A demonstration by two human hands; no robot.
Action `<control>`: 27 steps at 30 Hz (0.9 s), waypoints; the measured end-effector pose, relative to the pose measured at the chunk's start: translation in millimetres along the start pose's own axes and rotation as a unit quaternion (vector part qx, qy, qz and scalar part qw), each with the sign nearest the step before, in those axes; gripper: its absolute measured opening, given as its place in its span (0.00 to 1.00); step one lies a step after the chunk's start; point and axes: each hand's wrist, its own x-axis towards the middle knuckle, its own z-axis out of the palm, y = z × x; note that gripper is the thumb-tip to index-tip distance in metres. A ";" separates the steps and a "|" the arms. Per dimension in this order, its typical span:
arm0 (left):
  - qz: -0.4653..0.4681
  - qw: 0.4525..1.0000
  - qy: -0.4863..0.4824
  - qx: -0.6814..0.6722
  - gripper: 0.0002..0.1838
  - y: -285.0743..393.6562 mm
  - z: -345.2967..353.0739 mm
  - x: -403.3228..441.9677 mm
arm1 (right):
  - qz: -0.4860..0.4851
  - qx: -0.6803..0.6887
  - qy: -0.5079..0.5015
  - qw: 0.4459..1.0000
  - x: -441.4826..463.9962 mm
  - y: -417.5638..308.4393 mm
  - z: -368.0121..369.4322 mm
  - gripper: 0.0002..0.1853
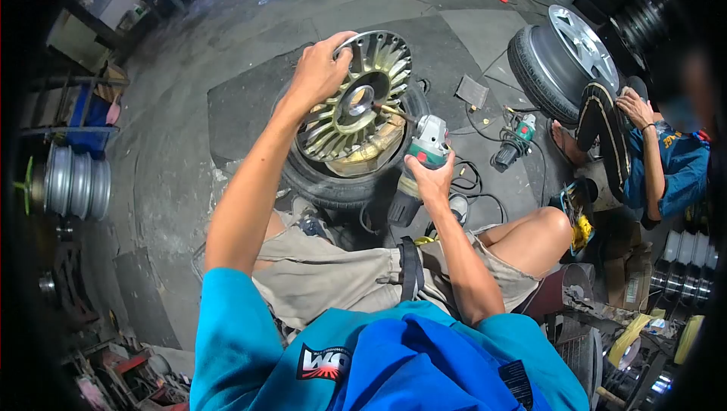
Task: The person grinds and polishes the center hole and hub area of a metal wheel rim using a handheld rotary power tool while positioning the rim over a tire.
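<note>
My left hand [322,74] grips the upper edge of a multi-spoke alloy wheel face [394,78], fingers curled over its rim. The wheel face is tilted up and rests over a tyre [341,197] lying flat on the floor. A yellowish piece [369,160] shows beneath it, inside the tyre. My right hand [433,178] is wrapped around a grey and green electric grinder [432,138]. A thin shaft [397,114] runs from the grinder's head to the wheel's hub area. Whether its tip touches the metal, I cannot tell.
A second green power tool [517,138] lies on the floor with its cord. Beyond it, an alloy wheel [583,44] leans with a tyre [534,78]. A co-worker [666,154] sits at the right. Silver rims [76,182] stand at the left. Cables [473,184] curl near my foot.
</note>
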 end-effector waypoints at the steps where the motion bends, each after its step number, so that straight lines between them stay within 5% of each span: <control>1: -0.011 1.000 -0.009 0.009 0.20 5.6 0.0 -1.2 | -0.005 -0.017 0.009 1.000 -0.7 0.9 1.2 0.56; 12: -0.008 1.000 0.006 0.011 0.21 -1.4 -0.7 -0.9 | 0.032 0.011 -0.011 0.999 -25.7 26.5 12.4 0.53; 27: 0.014 1.000 0.007 0.018 0.22 -6.2 6.6 3.8 | -0.047 0.047 0.005 0.998 -14.6 25.3 6.8 0.47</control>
